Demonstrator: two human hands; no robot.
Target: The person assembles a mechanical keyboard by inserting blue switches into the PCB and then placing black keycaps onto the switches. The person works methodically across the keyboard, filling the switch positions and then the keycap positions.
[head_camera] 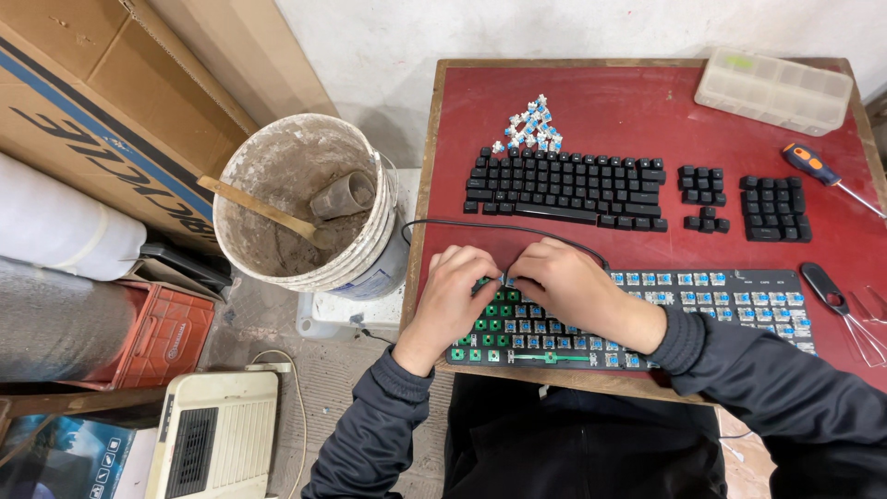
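1. Stripped black keyboard base (684,310) with exposed blue and green switches: lies along the near edge of the red-topped wooden table (628,111); its black cable (480,225) curves away from behind the hands.
2. Left hand (455,294): rests on the keyboard base's left end, fingers curled down onto the green switches; whether it pinches anything cannot be told.
3. Right hand (565,282): just beside the left hand, touching it at the fingertips, bent fingers pressed to the same switch area; what it holds, if anything, is hidden.
4. Black keycaps laid out in keyboard order (565,188): beyond the keyboard base, with two smaller keycap groups (739,203) to the right.
5. Pile of loose blue switches (531,127): beyond the keycap rows.
6. Clear plastic compartment box (774,90): far right corner of the table.
7. Orange-and-blue screwdriver (818,171): right of the keycap groups.
8. Black-handled wire keycap puller (836,300): right of the keyboard base.
9. Dirty white bucket (309,199) holding a wooden stick: on the floor, left of the table.
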